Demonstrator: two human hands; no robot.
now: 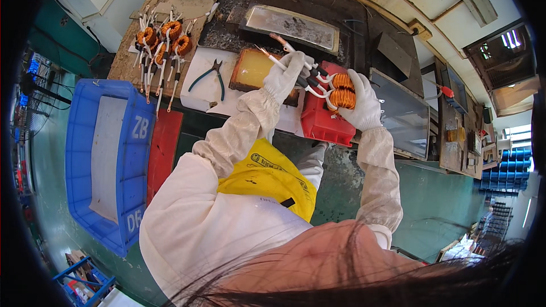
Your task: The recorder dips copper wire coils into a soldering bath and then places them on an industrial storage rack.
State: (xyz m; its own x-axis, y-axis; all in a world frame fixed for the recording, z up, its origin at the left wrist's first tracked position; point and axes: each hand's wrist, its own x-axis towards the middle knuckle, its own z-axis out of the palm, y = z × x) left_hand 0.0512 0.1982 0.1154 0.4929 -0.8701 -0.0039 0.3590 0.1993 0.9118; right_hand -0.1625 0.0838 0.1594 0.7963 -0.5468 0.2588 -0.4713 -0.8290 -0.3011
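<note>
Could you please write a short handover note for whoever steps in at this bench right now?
Left hand: gloved, gripping the white-sleeved leads of a copper coil.
Right hand: gloved, cupping the wound copper coil above the red bin.
A batch of similar coils lies at the far left of the bench, leads spread out; pliers rest on white paper beside a yellow block. A blue crate sits at the left.
Done: cannot tell which coils are finished.
Left: the coil in hand, with its leads in the left hand's grip.
</note>
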